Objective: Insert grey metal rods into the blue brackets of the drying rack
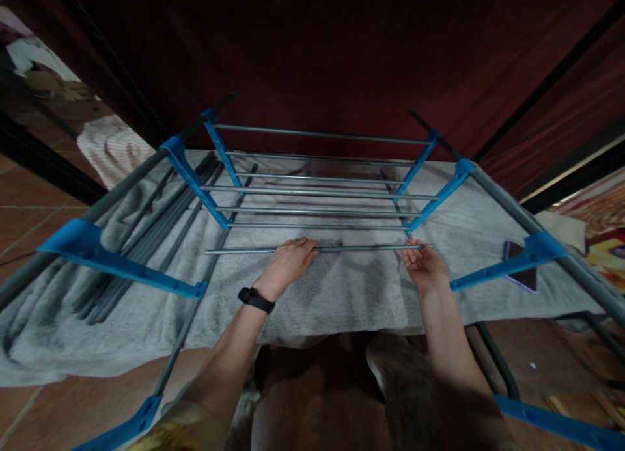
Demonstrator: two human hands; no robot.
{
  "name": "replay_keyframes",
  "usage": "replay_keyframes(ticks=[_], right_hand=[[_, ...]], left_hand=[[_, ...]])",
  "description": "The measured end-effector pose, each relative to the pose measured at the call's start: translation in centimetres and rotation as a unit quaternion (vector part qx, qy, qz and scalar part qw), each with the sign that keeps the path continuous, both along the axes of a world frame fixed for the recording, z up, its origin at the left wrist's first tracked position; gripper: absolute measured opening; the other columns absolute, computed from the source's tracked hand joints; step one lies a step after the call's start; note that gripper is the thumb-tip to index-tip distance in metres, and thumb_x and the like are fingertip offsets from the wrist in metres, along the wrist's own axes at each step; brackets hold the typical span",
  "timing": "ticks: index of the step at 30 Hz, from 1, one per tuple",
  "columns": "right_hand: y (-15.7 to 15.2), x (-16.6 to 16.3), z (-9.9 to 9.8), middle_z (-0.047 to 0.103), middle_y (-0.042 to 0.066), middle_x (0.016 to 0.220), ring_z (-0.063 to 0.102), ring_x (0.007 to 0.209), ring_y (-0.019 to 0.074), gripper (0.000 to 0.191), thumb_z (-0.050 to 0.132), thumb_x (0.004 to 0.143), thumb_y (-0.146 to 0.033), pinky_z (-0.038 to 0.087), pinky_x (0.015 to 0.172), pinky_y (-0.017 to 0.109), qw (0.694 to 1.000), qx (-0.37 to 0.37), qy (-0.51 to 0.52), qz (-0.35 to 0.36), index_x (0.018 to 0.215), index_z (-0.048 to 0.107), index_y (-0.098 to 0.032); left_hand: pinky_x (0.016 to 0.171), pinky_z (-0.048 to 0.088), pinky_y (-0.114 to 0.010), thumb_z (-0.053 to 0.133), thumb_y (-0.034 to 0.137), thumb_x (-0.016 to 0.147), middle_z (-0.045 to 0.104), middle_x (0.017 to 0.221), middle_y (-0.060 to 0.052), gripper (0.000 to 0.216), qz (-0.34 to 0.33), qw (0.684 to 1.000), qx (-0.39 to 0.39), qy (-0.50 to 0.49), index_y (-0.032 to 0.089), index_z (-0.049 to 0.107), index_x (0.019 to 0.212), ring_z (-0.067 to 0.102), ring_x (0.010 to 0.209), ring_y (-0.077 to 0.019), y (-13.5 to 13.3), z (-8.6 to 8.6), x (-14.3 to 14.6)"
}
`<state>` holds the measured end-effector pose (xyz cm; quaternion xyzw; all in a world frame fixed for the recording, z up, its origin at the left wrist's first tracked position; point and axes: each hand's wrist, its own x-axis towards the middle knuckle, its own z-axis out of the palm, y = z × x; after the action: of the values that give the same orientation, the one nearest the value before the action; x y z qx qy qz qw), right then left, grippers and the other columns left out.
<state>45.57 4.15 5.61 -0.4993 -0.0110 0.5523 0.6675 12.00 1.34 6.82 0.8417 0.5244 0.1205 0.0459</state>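
Note:
My left hand (pixel 291 261) is closed over a thin grey metal rod (pixel 361 248), a little left of its middle. The rod lies level across the lower part of a rack. At its right end, my right hand (pixel 424 263), palm turned up, has its fingers and thumb on the rod. Around both hands stands the rack frame of grey tubes with blue plastic brackets (pixel 442 197). Several crossbars (pixel 317 192) span the far brackets. Nearer to me, a left bracket (pixel 141 270) and a right bracket (pixel 508 266) flank the held rod.
A bundle of loose grey tubes (pixel 151 243) rests at the left on a grey blanket (pixel 336 295). At the right lies a phone (pixel 522 275). A dark red cloth (pixel 312 60) hangs behind the rack. More blue brackets (pixel 124 428) are near the bottom corners.

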Motion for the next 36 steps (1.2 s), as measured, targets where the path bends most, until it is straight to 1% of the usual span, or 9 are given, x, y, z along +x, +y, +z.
replay_keyframes(ticks=[3,6,9,12,17,22,28,36], right_hand=[[0.1,-0.2,0.1,0.068,-0.004,0.069,0.067,0.058,0.007,0.03,0.037,0.101,-0.02,0.059,0.061,0.02,1.0,-0.005,-0.002,0.009,0.078,0.057,-0.02],[0.1,-0.3,0.2,0.068,-0.004,0.068,0.067,0.058,0.0064,0.03,0.038,0.101,-0.019,0.059,0.061,0.019,1.0,-0.007,-0.003,0.01,0.077,0.057,-0.02],[0.0,-0.3,0.2,0.067,-0.005,0.067,0.066,0.058,0.0059,0.031,0.038,0.101,-0.018,0.059,0.06,0.019,1.0,-0.011,-0.004,0.008,0.076,0.056,-0.02],[0.0,-0.3,0.2,0.067,-0.005,0.068,0.066,0.058,0.0057,0.03,0.038,0.1,-0.018,0.059,0.06,0.018,1.0,-0.01,-0.005,0.007,0.077,0.057,-0.02],[-0.1,-0.1,0.1,0.067,-0.004,0.07,0.067,0.059,0.0067,0.028,0.039,0.1,-0.018,0.06,0.062,0.02,1.0,-0.008,-0.002,0.004,0.079,0.057,-0.02],[-0.1,-0.2,0.1,0.068,-0.004,0.071,0.067,0.059,0.0073,0.024,0.042,0.098,-0.019,0.059,0.061,0.019,1.0,-0.003,-0.008,0.007,0.08,0.056,-0.021],[0.0,-0.3,0.0,0.068,-0.004,0.067,0.066,0.055,0.0073,0.024,0.044,0.096,-0.015,0.059,0.059,0.019,1.0,-0.007,-0.012,0.012,0.077,0.057,-0.021],[0.2,-0.4,-0.2,0.068,-0.004,0.068,0.067,0.057,0.0071,0.022,0.047,0.094,-0.012,0.06,0.062,0.019,1.0,-0.001,-0.011,0.027,0.077,0.058,-0.02]], left_hand=[[0.085,0.046,-0.034,0.037,0.033,0.101,0.067,0.103,-0.006,0.025,0.002,1.0,-0.001,-0.006,0.021,0.058,0.108,0.065,0.096,-0.0216,0.1,-0.1,0.1],[0.086,0.046,-0.035,0.044,0.034,0.099,0.067,0.105,-0.005,0.022,0.0,1.0,0.0,-0.026,0.022,0.055,0.114,0.065,0.098,-0.0221,0.0,0.0,0.0],[0.084,0.047,-0.034,0.049,0.03,0.096,0.066,0.107,-0.005,0.021,0.006,0.999,-0.003,-0.038,0.023,0.052,0.116,0.064,0.098,-0.0223,-0.1,0.3,0.0],[0.083,0.046,-0.034,0.049,0.024,0.096,0.065,0.107,-0.005,0.017,0.011,0.999,-0.009,-0.039,0.023,0.052,0.113,0.063,0.097,-0.0219,-0.2,0.7,-0.1],[0.083,0.047,-0.034,0.05,0.025,0.095,0.063,0.104,-0.005,0.014,0.009,0.999,-0.018,-0.042,0.023,0.054,0.108,0.062,0.095,-0.0215,-0.3,1.0,-0.1],[0.082,0.047,-0.034,0.049,0.024,0.095,0.062,0.103,-0.005,0.014,0.005,0.999,-0.01,-0.042,0.022,0.055,0.107,0.062,0.095,-0.0216,-0.3,1.0,-0.1],[0.084,0.047,-0.033,0.047,0.025,0.096,0.063,0.104,-0.005,0.015,0.007,0.999,-0.014,-0.038,0.023,0.055,0.108,0.063,0.096,-0.0207,-0.3,1.0,-0.1],[0.085,0.047,-0.034,0.044,0.028,0.097,0.064,0.105,-0.007,0.018,0.011,1.0,-0.014,-0.026,0.022,0.057,0.108,0.063,0.097,-0.0217,-0.2,0.9,0.0]])
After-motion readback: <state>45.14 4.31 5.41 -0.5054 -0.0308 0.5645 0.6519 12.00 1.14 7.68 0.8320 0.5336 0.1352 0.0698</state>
